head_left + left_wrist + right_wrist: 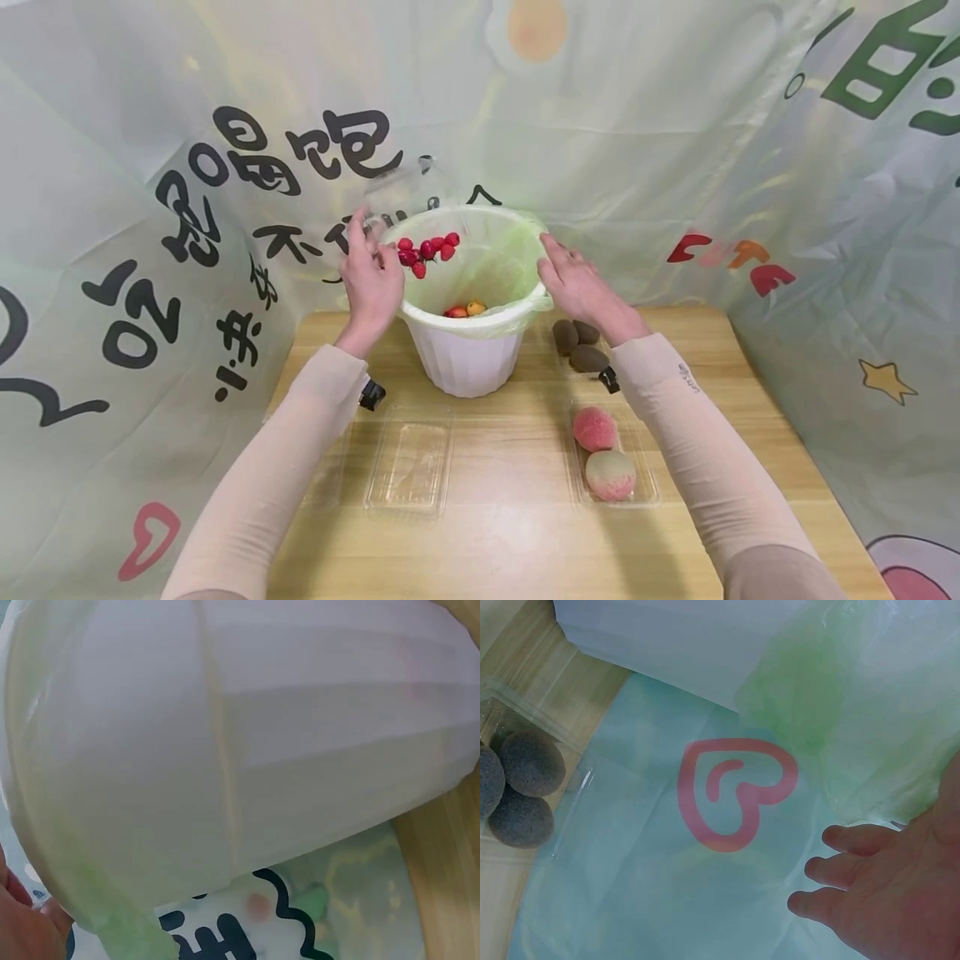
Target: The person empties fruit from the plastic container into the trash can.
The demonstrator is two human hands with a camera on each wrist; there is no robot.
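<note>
A white bin (465,354), lined with a pale green bag (525,242), stands at the back of the table. At its left rim my left hand (372,279) pinches a clear plastic container (405,187), tilted at the bin's mouth and mostly see-through. Red berries (427,249) show in a loose cluster just inside the opening. Lower in the bin lie a yellow fruit (476,308) and a reddish one (454,312). My right hand (577,282) rests at the right rim against the liner, its fingers extended in the right wrist view.
Right of the bin, several brown kiwis (588,359) sit in a clear box. Nearer, two peaches (611,475) lie in another clear tray (645,496). A clear tray (408,462) without fruit lies front left. Printed cloth walls (600,150) enclose the wooden table (510,517).
</note>
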